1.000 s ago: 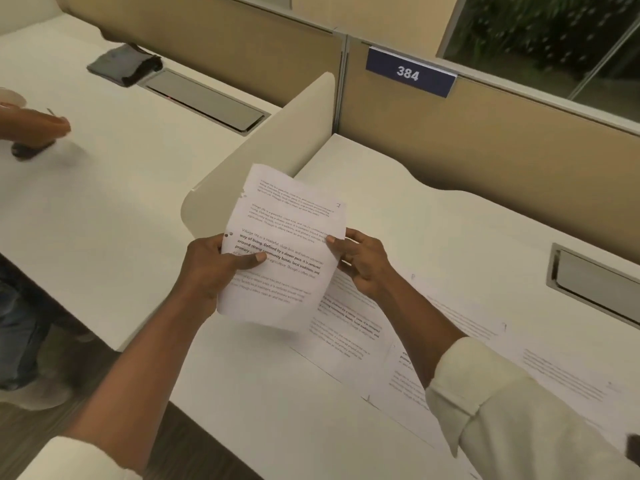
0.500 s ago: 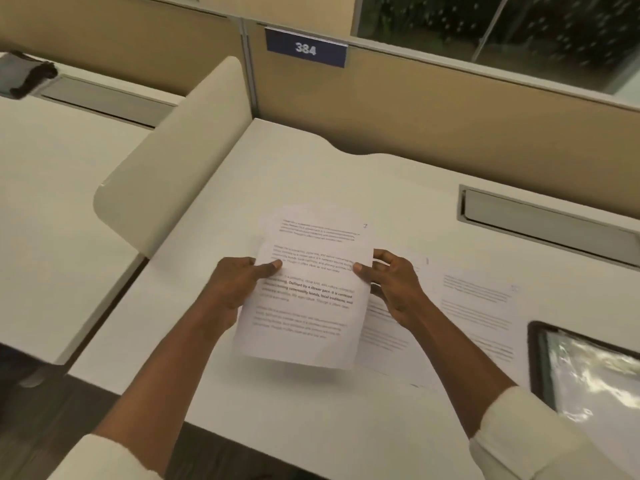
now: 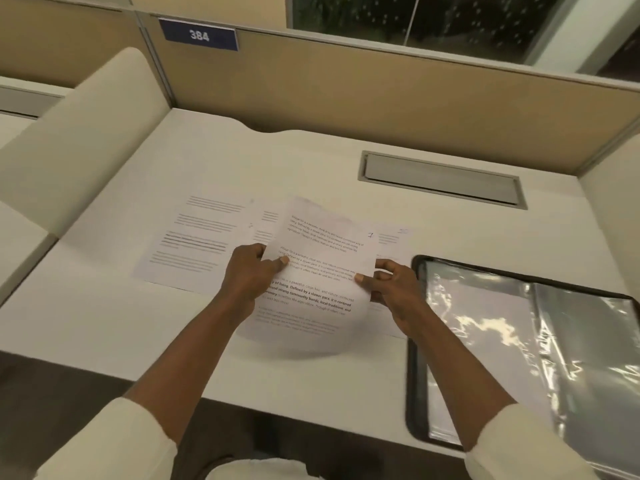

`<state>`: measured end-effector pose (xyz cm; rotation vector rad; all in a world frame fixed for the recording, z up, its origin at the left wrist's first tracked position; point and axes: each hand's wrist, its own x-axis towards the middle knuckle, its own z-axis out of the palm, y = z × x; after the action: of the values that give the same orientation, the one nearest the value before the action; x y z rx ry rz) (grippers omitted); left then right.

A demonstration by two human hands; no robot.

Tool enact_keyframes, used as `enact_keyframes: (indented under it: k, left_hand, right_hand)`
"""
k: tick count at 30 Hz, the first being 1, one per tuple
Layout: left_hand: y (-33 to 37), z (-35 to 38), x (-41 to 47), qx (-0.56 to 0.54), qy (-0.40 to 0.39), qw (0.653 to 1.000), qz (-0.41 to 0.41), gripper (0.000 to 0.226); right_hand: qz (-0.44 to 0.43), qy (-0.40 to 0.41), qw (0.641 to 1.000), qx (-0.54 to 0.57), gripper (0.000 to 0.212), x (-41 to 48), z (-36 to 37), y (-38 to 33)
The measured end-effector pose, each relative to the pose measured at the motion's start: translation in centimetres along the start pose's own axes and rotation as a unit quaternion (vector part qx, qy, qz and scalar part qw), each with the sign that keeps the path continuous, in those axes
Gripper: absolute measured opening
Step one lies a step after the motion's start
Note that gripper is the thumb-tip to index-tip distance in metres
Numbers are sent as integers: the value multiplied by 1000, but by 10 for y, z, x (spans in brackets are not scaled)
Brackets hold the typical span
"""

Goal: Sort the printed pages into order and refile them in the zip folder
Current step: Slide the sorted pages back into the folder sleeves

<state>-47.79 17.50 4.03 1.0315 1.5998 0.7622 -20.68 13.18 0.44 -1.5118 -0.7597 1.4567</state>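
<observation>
Since earlier, more pages [image 3: 194, 237] and zip folder [image 3: 519, 341] are showing; left hand [image 3: 247, 277] and right hand [image 3: 391, 285] are pinching held sheets [image 3: 322, 271] at side edges, above bare desk [image 3: 311, 161].

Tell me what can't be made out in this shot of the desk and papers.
- Head view: printed pages on the desk: text blurred, unreadable.
- Pages to the right: mostly covered by the held sheet and the right hand.
- Zip folder: cut off by the right edge; glare hides its contents.
- Left hand: its fingers behind the sheet are hidden.
</observation>
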Motion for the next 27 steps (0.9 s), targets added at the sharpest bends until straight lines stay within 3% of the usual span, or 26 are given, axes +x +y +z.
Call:
enact_keyframes:
  k: [8,13,22,27]
  left_hand:
    - [6,98,-58,14,-23,999,19,10]
    - [8,141,-81,15,-61,998,28,26]
    - [15,218,-63,46,-117,991,46,28]
    - [23,259,-49,37,-139,988,47,28]
  right_hand:
    - [-37,72,997,2,36,-44,-102,18]
    - [-52,112,992,15,32,-58,-147,20]
    - [-22,161,986,49,35,-61,-209,21]
    - [-5,169,986,-7,35,-56,-237,19]
